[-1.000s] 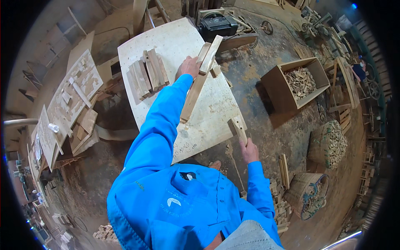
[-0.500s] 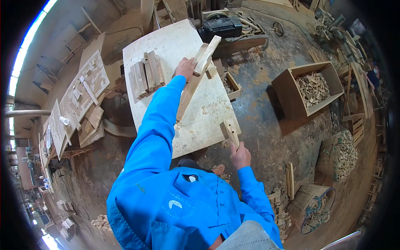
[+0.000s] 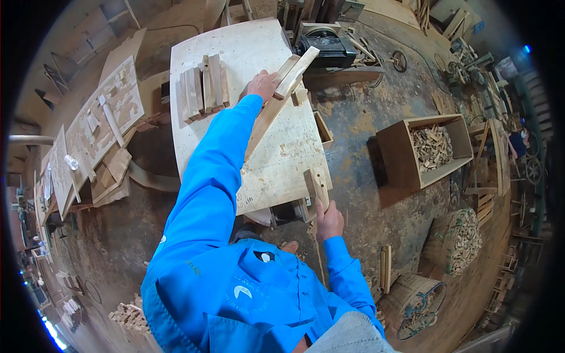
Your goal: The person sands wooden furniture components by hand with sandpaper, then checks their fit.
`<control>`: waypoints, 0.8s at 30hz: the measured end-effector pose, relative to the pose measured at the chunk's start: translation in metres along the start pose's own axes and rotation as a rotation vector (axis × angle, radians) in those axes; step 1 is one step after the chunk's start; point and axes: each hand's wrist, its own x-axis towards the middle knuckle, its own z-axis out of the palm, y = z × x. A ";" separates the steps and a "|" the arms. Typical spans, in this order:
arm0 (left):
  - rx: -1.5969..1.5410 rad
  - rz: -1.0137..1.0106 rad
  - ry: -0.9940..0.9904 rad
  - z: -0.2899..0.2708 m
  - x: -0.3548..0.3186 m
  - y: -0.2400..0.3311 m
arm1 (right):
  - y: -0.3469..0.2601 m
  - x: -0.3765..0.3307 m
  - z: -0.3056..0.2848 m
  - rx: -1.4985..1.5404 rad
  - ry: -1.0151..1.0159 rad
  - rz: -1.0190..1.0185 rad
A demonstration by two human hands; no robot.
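Positioning of stock appears in hand: left hand (image 3: pixel 262 86) grips the long wooden slat (image 3: pixel 276 103) lying across the workbench (image 3: pixel 247 47), right hand (image 3: pixel 328 220) clasps a short wooden block (image 3: pixel 313 187) at the near edge, likely needing alignment next.

Stacked wood blocks (image 3: pixel 203 88): on the bench, just left of the reaching hand
Dark machine (image 3: pixel 325 48): just beyond that hand, to its right
Open box of wood scraps (image 3: pixel 425 150): on the floor, well right of both hands
Round baskets (image 3: pixel 454 242): right of the near hand, low on the floor
Board with offcuts (image 3: pixel 103 120): far left of both hands
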 end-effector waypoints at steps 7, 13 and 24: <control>0.022 -0.023 -0.019 -0.015 0.049 -0.019 | -0.028 0.045 0.006 -0.011 0.068 -0.030; 0.014 -0.022 -0.020 -0.024 0.077 -0.025 | -0.051 0.071 0.004 -0.008 0.095 -0.041; 0.181 -0.032 -0.082 -0.027 0.082 -0.027 | -0.060 0.076 0.006 0.029 0.160 -0.037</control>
